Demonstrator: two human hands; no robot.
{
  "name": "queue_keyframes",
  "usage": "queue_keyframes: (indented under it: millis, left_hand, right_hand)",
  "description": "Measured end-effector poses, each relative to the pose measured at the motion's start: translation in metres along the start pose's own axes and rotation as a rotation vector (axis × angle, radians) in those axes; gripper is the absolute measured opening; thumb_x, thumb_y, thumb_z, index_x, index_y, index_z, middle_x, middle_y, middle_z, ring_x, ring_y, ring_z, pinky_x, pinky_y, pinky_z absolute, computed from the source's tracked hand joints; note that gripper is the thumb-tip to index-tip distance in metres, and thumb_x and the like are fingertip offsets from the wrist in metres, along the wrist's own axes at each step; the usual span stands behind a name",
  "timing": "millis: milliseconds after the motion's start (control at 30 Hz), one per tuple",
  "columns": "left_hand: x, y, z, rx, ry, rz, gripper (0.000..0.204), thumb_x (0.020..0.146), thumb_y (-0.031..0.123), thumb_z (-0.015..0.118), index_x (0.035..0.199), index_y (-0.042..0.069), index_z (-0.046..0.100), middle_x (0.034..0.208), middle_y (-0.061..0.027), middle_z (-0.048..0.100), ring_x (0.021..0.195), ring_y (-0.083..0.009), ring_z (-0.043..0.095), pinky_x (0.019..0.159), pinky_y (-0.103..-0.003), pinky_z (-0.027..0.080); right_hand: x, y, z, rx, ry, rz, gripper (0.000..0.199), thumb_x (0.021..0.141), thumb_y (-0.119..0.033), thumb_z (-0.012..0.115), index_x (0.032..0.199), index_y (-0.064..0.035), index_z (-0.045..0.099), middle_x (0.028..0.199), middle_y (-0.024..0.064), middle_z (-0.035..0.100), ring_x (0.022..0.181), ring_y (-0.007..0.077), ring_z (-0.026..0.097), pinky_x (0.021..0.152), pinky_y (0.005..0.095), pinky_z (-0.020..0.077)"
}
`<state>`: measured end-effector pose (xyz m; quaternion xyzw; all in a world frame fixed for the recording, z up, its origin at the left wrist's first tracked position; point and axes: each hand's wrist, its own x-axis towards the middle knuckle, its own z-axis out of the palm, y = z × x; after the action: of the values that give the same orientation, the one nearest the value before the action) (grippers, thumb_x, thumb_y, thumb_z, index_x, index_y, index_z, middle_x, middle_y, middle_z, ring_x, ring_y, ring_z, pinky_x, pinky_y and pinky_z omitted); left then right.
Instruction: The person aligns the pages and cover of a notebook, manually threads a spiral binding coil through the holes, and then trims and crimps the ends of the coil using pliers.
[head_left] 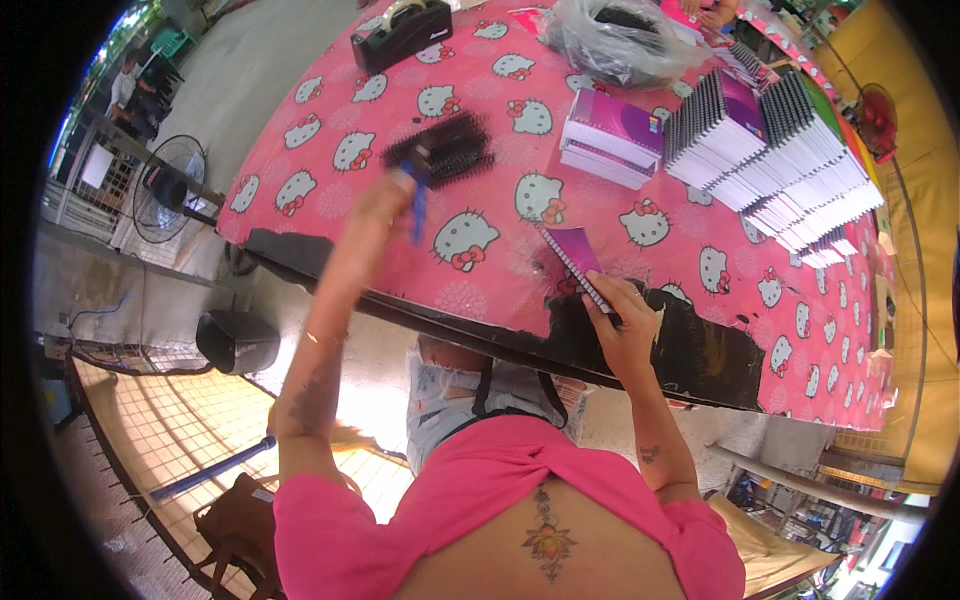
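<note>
Our left hand (388, 195) is blurred, but its fingers look closed around a blue-handled tool (418, 210) just short of the loose black coils (465, 160), and we cannot tell whether the two touch. Our right hand (627, 310) grips a small purple notebook (577, 250), thumb and fingers pinched on its near end, close to our edge of the surface (600, 215). We judge the step in hand to be spiral binding; whether a coil already runs the whole edge is too small to tell. As we read it, the next move calls for a steady right hand and the tool near the notebook's bound edge.

Toward the far side sits a clear plastic bag (575, 35) with something black inside, likely more coils. Left of it, a black tape dispenser (420, 40) carries a tape roll (405, 12). Beside us hangs a brown bag (235, 525), contents hidden.
</note>
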<state>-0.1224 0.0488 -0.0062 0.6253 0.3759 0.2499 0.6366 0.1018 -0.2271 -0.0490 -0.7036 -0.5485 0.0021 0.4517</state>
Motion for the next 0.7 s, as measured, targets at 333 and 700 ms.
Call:
queue_keyframes:
  millis: [333,700]
  left_hand:
    - [-0.047,-0.007,0.074,-0.162,-0.381,-0.031,0.046,0.103,0.028,0.053,0.141,0.002,0.05,0.122,-0.0051,0.06,0.114,-0.0159,0.059,0.098,-0.035,0.048]
    - [-0.033,-0.022,0.06,-0.281,-0.348,-0.356,0.034,0.101,0.031,0.055,0.121,0.003,0.057,0.107,-0.0099,0.065,0.1,-0.0238,0.068,0.087,-0.04,0.056]
  right_hand:
    - [0.008,-0.008,-0.005,0.338,0.108,0.315,0.024,0.092,-0.005,0.07,0.115,0.0016,0.069,0.092,0.0062,0.07,0.08,0.0058,0.056,0.07,0.0202,0.0452]
    - [-0.007,0.001,-0.001,-0.267,-0.212,-0.192,0.047,0.073,0.002,0.071,0.118,-0.0084,0.069,0.119,0.0062,0.069,0.111,0.0287,0.064,0.092,0.0399,0.0496]
